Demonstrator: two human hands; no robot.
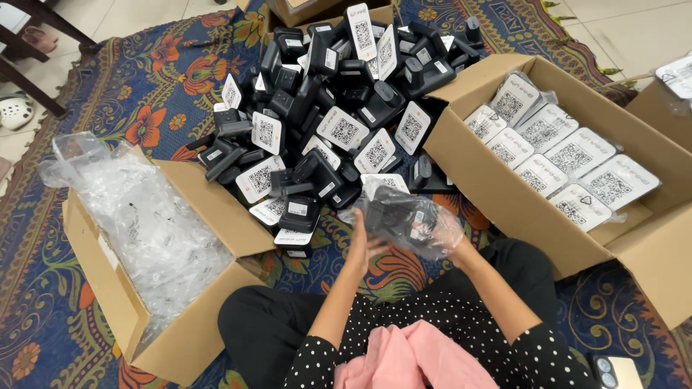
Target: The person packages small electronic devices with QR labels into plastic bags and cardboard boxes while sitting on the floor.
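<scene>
Your left hand point(358, 248) and right hand point(453, 241) at lap level, both grips clamped on clear plastic bag point(422, 232) with black device point(393, 214) inside. Left of you: cardboard box point(180, 338) stuffed with empty clear bags point(148, 227). Right: open box point(504, 194) of bagged, white-labelled units point(559, 155). Beyond hands: heap of loose black devices point(339, 108) on patterned floral rug point(151, 86).

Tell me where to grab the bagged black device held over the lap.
Probably grip the black device across its solid body, coming from above. The clear plastic bag hangs loose around it and looks slippery; the left hand and right hand already cover the underside.
</scene>
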